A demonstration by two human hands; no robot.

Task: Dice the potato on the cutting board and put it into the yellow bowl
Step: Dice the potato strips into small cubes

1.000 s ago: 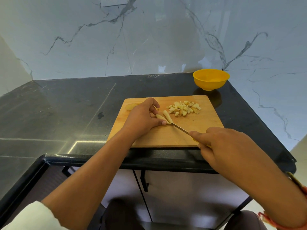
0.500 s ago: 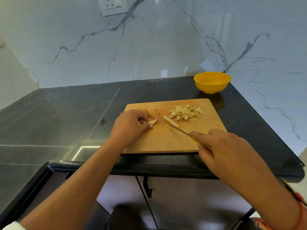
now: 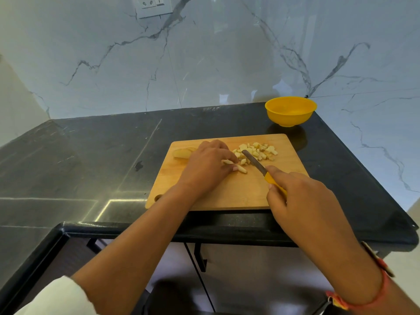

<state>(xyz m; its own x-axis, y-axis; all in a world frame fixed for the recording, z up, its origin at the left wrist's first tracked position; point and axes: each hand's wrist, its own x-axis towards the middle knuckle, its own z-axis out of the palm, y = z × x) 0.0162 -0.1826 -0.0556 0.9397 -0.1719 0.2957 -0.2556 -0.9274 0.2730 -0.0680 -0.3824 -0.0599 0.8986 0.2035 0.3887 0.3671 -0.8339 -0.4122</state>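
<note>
Left hand (image 3: 204, 171): fingers curled, pinching two potato strips (image 3: 236, 167); it has come back right, near the cubes (image 3: 256, 151).
Right hand (image 3: 304, 201): clamped on the knife (image 3: 253, 160), whose blade is now between strips and cubes, so cutting likely resumes.
Potato: pale cubes heaped on the cutting board (image 3: 227, 192); the yellow bowl (image 3: 291, 112) beyond looks empty.
</note>
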